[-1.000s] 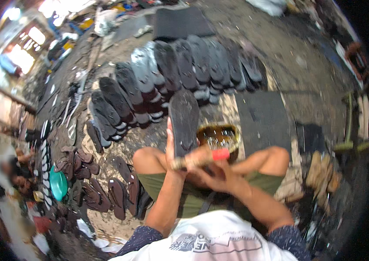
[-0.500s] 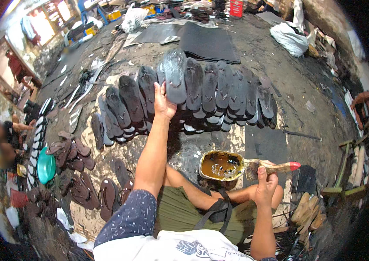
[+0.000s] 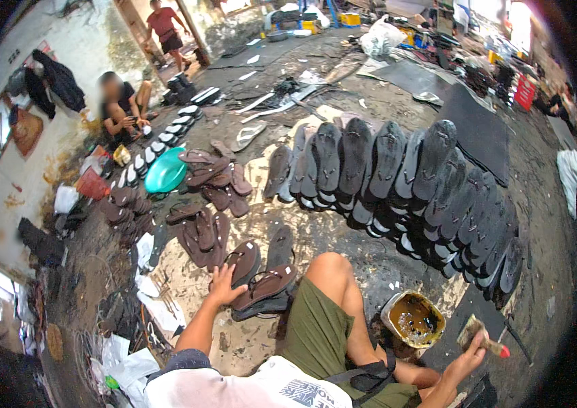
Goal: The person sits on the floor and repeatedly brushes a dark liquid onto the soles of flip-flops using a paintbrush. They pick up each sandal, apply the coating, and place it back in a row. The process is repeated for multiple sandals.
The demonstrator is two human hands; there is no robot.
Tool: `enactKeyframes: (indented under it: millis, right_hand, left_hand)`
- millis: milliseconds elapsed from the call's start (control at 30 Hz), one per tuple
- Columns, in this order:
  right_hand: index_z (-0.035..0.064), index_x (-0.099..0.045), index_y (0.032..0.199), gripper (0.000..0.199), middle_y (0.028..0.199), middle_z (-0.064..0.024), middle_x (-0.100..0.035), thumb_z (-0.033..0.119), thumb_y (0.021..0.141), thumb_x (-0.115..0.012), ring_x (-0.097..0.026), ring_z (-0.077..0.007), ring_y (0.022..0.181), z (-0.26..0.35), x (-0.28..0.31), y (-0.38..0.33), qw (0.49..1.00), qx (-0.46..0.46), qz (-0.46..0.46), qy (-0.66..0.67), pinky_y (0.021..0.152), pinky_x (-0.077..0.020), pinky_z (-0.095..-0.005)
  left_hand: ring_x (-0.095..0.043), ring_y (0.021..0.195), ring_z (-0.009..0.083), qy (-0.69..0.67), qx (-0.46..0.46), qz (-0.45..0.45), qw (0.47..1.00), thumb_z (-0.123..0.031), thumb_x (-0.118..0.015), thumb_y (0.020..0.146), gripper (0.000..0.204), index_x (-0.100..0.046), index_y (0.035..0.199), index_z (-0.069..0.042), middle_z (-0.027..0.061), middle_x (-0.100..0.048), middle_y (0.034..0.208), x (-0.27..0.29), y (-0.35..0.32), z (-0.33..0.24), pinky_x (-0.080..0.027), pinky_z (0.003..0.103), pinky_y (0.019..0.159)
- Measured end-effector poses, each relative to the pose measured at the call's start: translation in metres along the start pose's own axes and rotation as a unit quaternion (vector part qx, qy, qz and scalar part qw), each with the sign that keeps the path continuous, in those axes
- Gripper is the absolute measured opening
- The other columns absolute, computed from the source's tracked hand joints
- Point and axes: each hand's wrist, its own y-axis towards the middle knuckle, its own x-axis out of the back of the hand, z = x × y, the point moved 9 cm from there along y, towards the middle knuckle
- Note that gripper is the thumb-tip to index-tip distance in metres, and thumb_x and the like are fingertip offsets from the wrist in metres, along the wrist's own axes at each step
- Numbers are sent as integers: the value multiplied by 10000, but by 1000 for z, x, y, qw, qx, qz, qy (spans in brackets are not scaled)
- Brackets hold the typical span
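Note:
My left hand is spread at the heel of a brown flip-flop, thumb and fingers apart, touching its edge. Another brown flip-flop lies beside it on top of a dark one. In my right hand is a wide paintbrush, its wooden handle tipped red and its bristles toward the tub. That rectangular tub, holding glossy brown liquid, stands on the floor beside my leg. Beyond it, a long curved row of dark flip-flops leans in overlapping layers.
More brown flip-flops lie in piles at the left, near a teal basin. Black sheets cover floor behind the row. A seated person works by the wall; another person stands at the doorway.
My left hand has left the dark flip-flop in the row and moved down to the brown flip-flops. The view has turned left. My right hand still holds the paintbrush.

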Motion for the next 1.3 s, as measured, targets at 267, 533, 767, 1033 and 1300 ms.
enactKeyframes:
  millis: [267,533,767,1033,1300]
  right_hand:
    - [-43,-653,1144,448,1128,-77,-659,382,1002,-664,-566,-164,1024,80,-88,-28,993,76,90,-9,947,-430,-305]
    - [-24,-615,1256,469,1186,-41,-629,384,1024,-631,-559,-139,1058,23,-9,-13,998,40,33,23,981,-421,-301]
    - [-21,-645,1170,447,1046,6,-627,399,1019,-641,-532,-94,925,21,-11,-19,999,29,19,-8,858,-436,-279]
    - [-33,-622,1229,436,1169,-46,-632,352,1023,-638,-552,-141,1045,-27,-1,-3,999,5,45,22,956,-428,-305]
    - [-44,-644,1185,436,1150,-59,-656,358,1017,-645,-574,-145,1025,2,-13,-9,999,9,53,10,941,-445,-298]
  left_hand:
    - [-458,1304,400,-147,-26,-237,960,-338,-811,823,281,-760,1019,-144,169,-476,1463,61,-7,-15,-369,501,1107]
    - [-613,1144,359,-128,-17,-30,991,-505,-700,890,452,-633,1129,-127,144,-669,1128,72,-3,-59,-422,522,968]
    - [-578,1079,296,61,-60,-139,987,-502,-869,714,738,-477,1190,-97,130,-562,1132,87,-13,-116,-371,448,949]
    - [-558,1078,263,-500,5,9,866,-441,-834,757,717,-431,1204,-50,134,-543,1109,51,1,-72,-446,408,981]
    - [-600,1000,243,-411,18,-145,900,-387,-853,811,764,-377,1314,-64,129,-567,1120,91,11,-39,-521,424,878]
